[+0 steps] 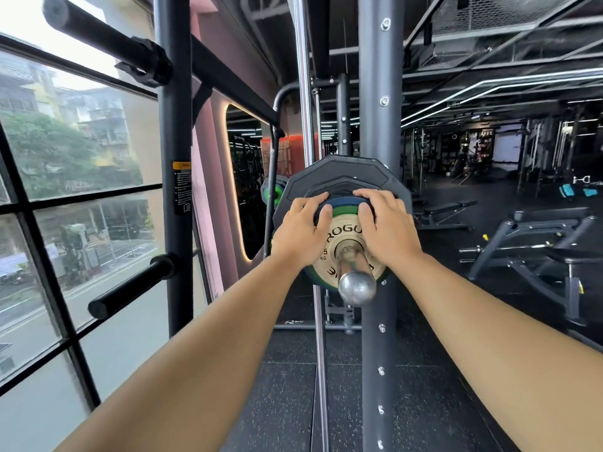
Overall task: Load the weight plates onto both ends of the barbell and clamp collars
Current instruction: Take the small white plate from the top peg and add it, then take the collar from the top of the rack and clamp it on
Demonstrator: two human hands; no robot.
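The chrome end of the barbell sleeve [356, 283] points straight at me at centre frame. A small gold plate [342, 238] with a green rim sits on it, with a blue plate edge behind and a large black plate [339, 177] further back. My left hand [301, 228] holds the small plates' upper left rim, fingers curled over the edge. My right hand [385, 226] holds the upper right rim the same way. No collar is visible on this sleeve. Far green plates [275, 194] show at the bar's other end.
The grey rack upright [380, 125] stands right behind the plates. Black storage pegs [130, 287] and a capped bar [107, 40] jut from the left upright beside the window. Benches [538, 243] stand to the right on the rubber floor.
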